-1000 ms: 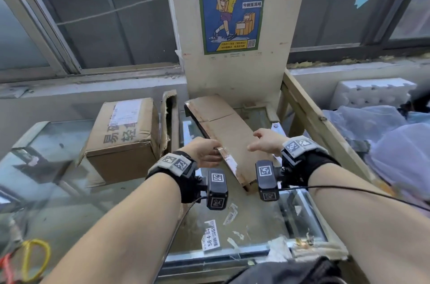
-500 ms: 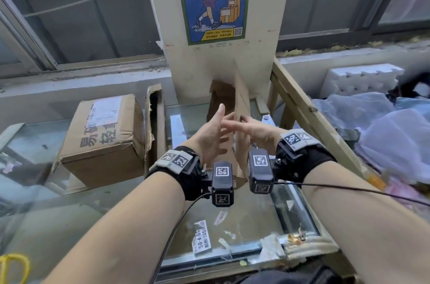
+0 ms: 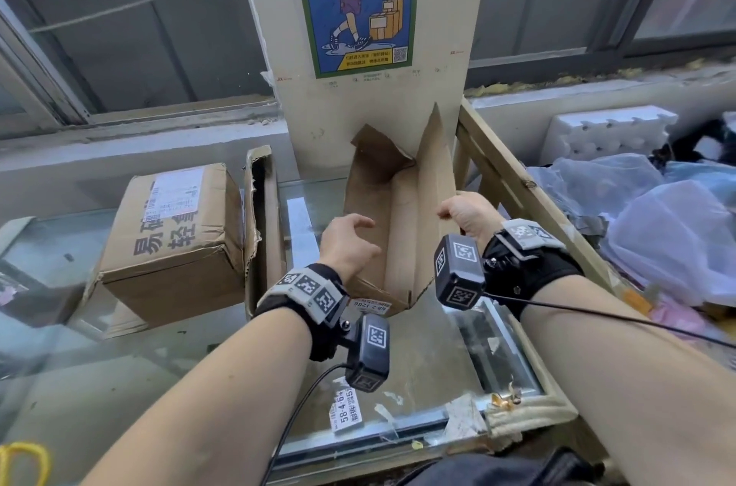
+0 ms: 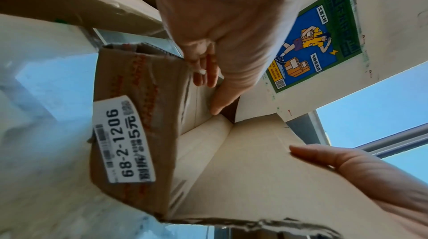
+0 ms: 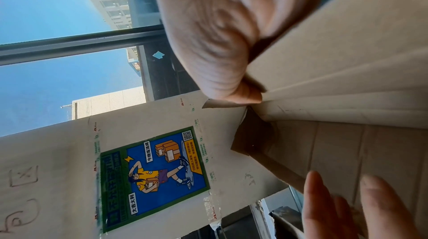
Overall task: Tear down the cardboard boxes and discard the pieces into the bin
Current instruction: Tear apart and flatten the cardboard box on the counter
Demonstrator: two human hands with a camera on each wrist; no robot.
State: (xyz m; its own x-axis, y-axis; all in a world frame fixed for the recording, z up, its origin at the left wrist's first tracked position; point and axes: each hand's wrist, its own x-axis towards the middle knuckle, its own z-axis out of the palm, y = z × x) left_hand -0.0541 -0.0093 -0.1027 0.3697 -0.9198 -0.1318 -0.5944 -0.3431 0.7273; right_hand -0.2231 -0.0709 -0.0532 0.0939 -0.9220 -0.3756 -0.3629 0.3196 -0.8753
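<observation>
A torn-open cardboard box stands on the glass counter, spread like a trough against the pillar. My right hand pinches the upper edge of its right panel, thumb on the inner face. My left hand is at the left panel with straight fingers, and the thumb lies along the inner face. That panel's outer face carries a white label "68-2-1206". A sealed brown box sits at the left of the counter.
A flattened cardboard piece stands on edge between the sealed box and my left hand. A wooden frame runs along the counter's right side, with plastic bags and white foam beyond. Paper stickers lie on the glass.
The cardboard lay folded flat under both hands, then was stood upright. Now it is spread open, my right hand having pulled its panel to the right.
</observation>
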